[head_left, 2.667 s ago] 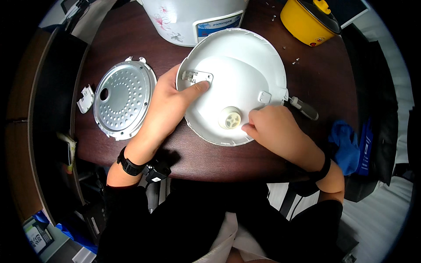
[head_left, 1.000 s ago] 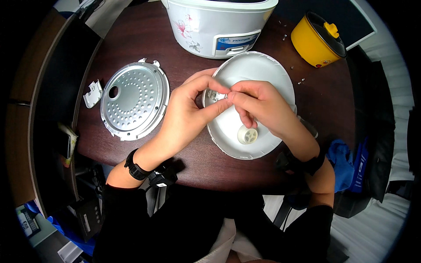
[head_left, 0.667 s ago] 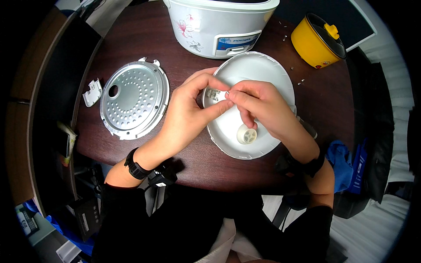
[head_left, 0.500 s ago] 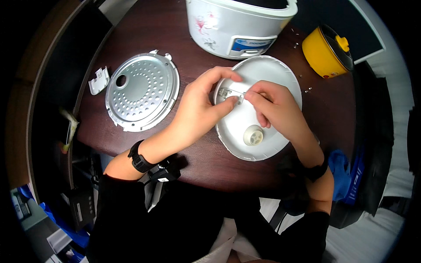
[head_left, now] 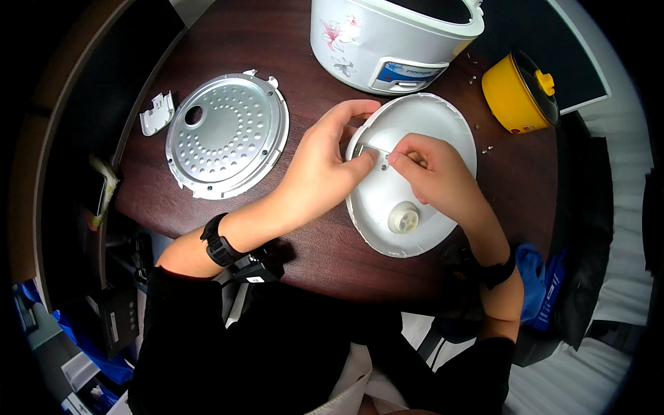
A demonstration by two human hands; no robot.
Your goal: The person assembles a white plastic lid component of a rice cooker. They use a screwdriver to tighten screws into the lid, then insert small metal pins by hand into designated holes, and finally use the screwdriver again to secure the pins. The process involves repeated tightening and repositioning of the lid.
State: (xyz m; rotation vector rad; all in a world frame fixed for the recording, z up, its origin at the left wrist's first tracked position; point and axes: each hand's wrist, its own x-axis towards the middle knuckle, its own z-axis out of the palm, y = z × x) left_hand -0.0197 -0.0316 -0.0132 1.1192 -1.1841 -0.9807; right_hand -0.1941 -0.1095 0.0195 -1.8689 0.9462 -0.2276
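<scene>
A white rice cooker lid shell (head_left: pixel 373 214) lies inner side up on the table, tipped up on its left. My left hand (head_left: pixel 321 159) grips its left edge, the thumb inside on a small metal piece (head_left: pixel 380 156) and the fingers going behind the rim. My right hand (head_left: pixel 439 176) is closed in a pinch at the right end of that piece; whatever sits between its fingertips is too small to make out. A cream round vent fitting (head_left: pixel 404 218) stands up inside the shell, below my right hand.
The white rice cooker body (head_left: pixel 366 41) stands beyond the shell. To the left lie a perforated metal inner lid (head_left: pixel 232 149) and a white plastic piece (head_left: pixel 157 115). A yellow pot (head_left: pixel 510 93) and several small screws (head_left: pixel 487 149) are at right.
The shell's left side has tilted up, and my left fingers have moved from inside it to behind its rim. My right hand stays in its pinch by the metal piece. The view has shifted slightly.
</scene>
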